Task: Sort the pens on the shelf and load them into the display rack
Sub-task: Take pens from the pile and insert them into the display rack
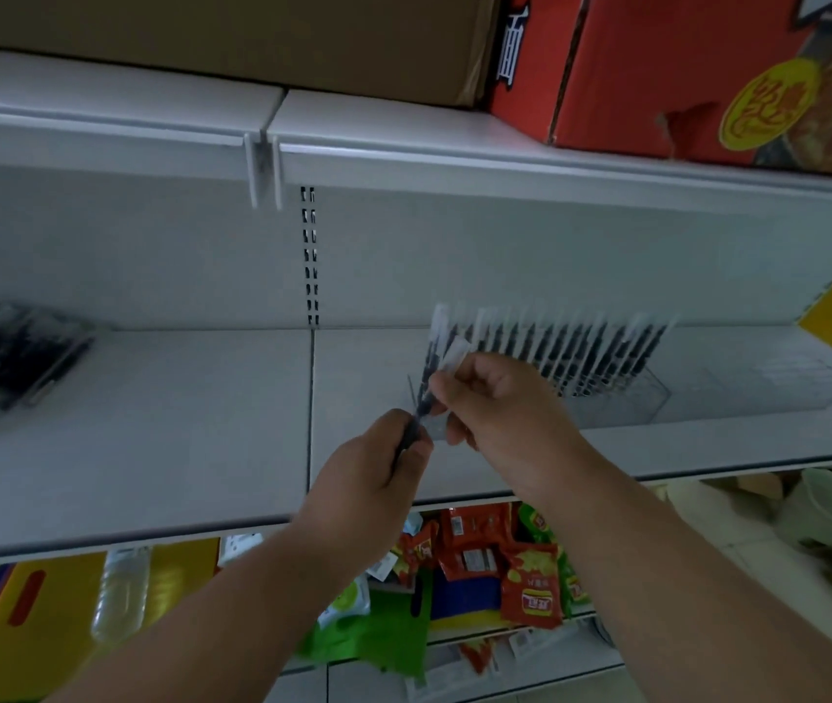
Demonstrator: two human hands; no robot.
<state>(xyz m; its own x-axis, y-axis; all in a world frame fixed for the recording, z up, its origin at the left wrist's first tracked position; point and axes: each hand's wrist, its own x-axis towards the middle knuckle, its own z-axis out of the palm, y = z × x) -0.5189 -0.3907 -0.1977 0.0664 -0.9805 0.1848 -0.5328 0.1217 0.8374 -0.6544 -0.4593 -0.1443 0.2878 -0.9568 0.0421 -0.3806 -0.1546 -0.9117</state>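
Here, in the head view, both hands meet above the grey shelf [150,423], just in front of the clear display rack [621,398]. The left hand [368,479] curls its fingers around the lower end of a black pen [424,383] that tilts upward. The right hand [495,398] pinches a second pen [456,353] with a whitish cap beside it. A row of black pens [571,347] already stands tilted in the rack. Further left on the shelf lies a blurred pile of dark pens [8,352]. Snack packets [525,570] fill the shelf below; a red box [682,68] sits above.
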